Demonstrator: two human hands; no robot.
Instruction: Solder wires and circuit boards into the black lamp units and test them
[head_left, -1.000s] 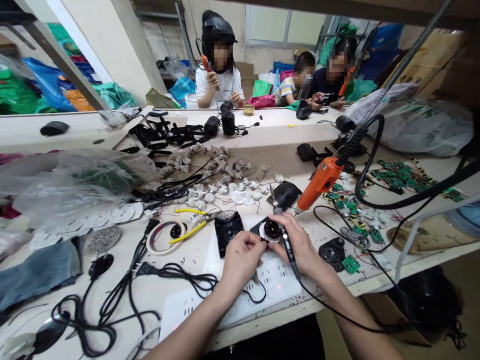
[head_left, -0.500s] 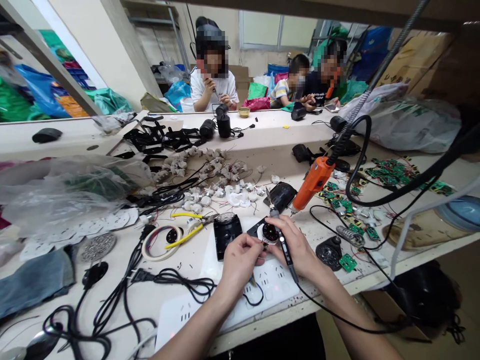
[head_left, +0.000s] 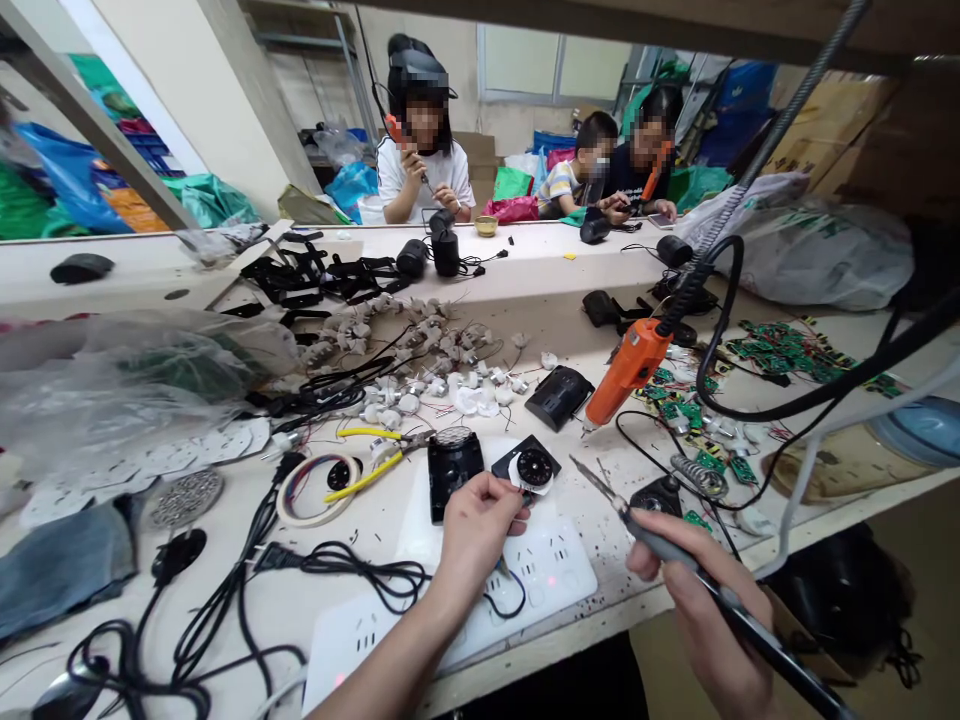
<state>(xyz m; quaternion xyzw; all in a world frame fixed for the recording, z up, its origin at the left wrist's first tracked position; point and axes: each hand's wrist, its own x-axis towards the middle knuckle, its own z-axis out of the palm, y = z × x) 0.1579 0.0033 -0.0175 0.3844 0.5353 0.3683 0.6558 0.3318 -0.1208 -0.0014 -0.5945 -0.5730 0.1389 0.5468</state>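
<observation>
no readable text, labels or numbers

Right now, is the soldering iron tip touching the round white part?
Apart. The head view shows the soldering iron in the right hand with bare bench between its tip and the round white part; the left hand pinches that part's edge.

I see a matt grey soldering iron [head_left: 697, 570] with a bare metal tip, a glossy white plastic power strip [head_left: 555, 570], and a matt black plastic part [head_left: 534, 468].
</observation>
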